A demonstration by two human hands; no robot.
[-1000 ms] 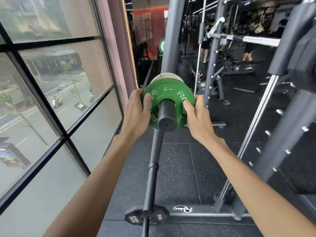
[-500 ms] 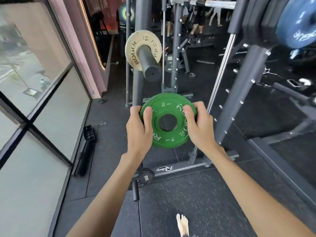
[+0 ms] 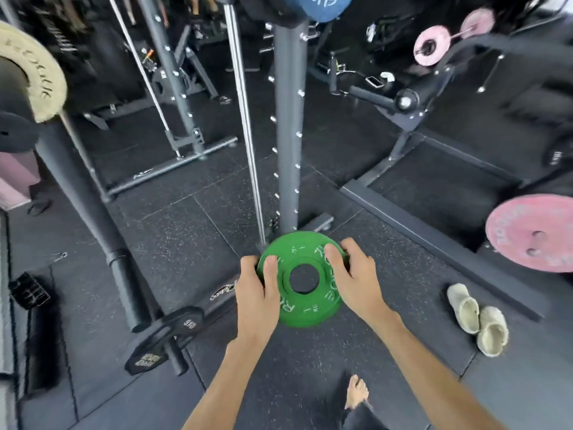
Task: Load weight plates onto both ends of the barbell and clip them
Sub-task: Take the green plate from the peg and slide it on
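**Item:** green plate. A small flat disc with a round centre hole, raised pale lettering and a matt face.

**Location:** carried over the speckled rubber floor, just before the foot of the grey rack post. It is well apart from the barbell end at far left.

**Left hand****:** grips the left rim, thumb across the face.

**Right hand****:** grips the right rim the same way.

**Tan plate****:** sits on that bar end; it is blurred and looks chalky.

**Handling:** I'd square the hole to the smooth steel end and slide the disc flush. My fingertips should stay off the back face, and the clip goes on after.

**Nearby:** pink plate and pale clogs.
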